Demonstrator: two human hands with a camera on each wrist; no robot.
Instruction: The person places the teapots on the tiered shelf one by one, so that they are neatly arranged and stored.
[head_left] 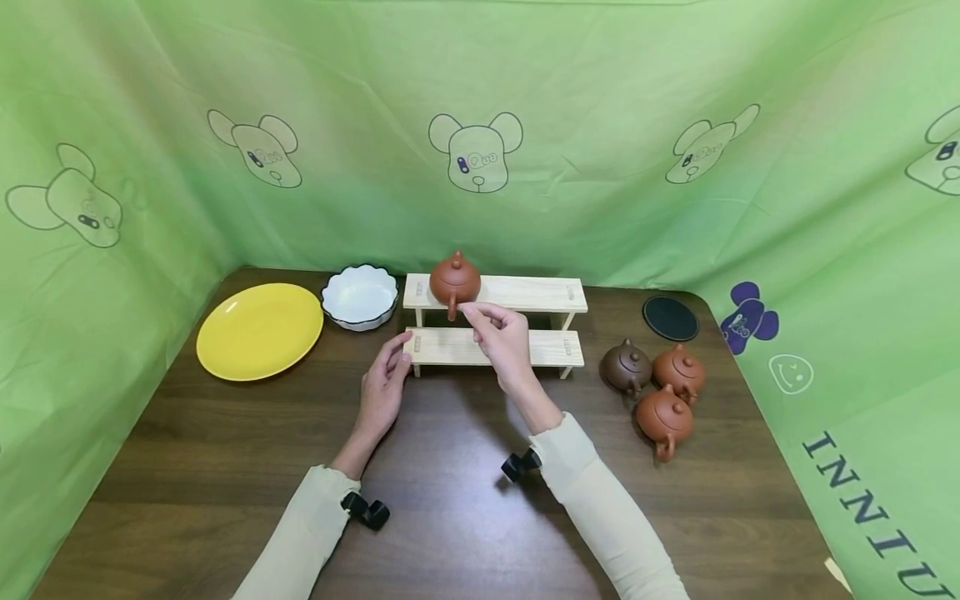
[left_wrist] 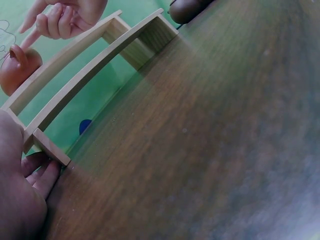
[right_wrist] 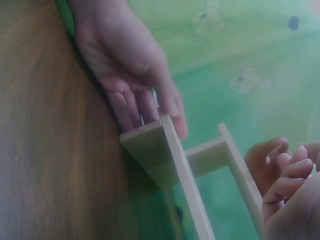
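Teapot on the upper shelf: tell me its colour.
The teapot is reddish brown, seen best in the head view.

This looks like a small curtained booth, much like a studio set. Green cloth (head_left: 375,192) printed with cartoon heads (head_left: 478,158) hangs in folds beyond the right grip (head_left: 501,340), and more of it rises well to the left of the left grip (head_left: 384,390), walling in a brown wooden desk (head_left: 450,542). Small black devices (head_left: 377,515) sit at the cuffs, just behind each grip.
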